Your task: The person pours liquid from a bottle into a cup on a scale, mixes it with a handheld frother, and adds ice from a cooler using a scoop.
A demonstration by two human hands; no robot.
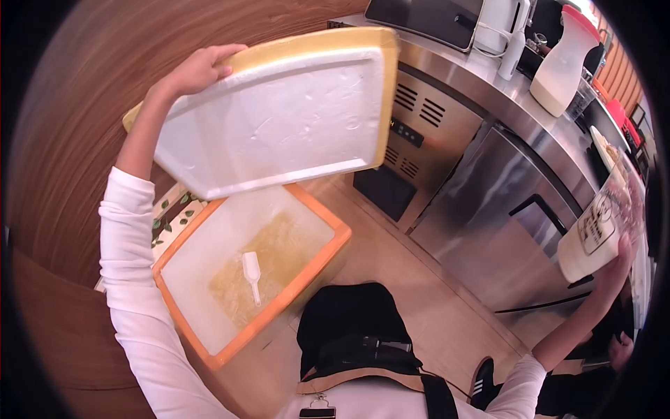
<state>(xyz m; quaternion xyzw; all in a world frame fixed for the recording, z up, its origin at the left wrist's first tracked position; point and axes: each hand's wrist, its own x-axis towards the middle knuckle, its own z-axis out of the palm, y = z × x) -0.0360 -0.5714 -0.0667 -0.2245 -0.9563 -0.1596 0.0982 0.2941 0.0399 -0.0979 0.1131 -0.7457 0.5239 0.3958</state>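
Note:
My left hand [204, 70] grips the upper edge of a white foam lid [279, 119] with yellow tape round its rim. The lid is raised and tilted above an orange-rimmed foam box [262, 326]. Inside the box, a white scoop [251, 277] lies on a yellowish, translucent layer that looks like ice. Off to the right, my right hand [623, 253] is closed round a clear plastic cup [593, 234] with dark printing and a pale, creamy filling. Part of that hand is hidden behind the cup.
A steel counter with a fridge [502, 209] runs along the right. On it stand a red-topped plastic container [567, 63], a white bottle [513, 54] and a plate [606, 148]. Another person's hand [620, 349] and black shoe [483, 383] appear at lower right. A wood-grain wall [63, 174] bounds the left.

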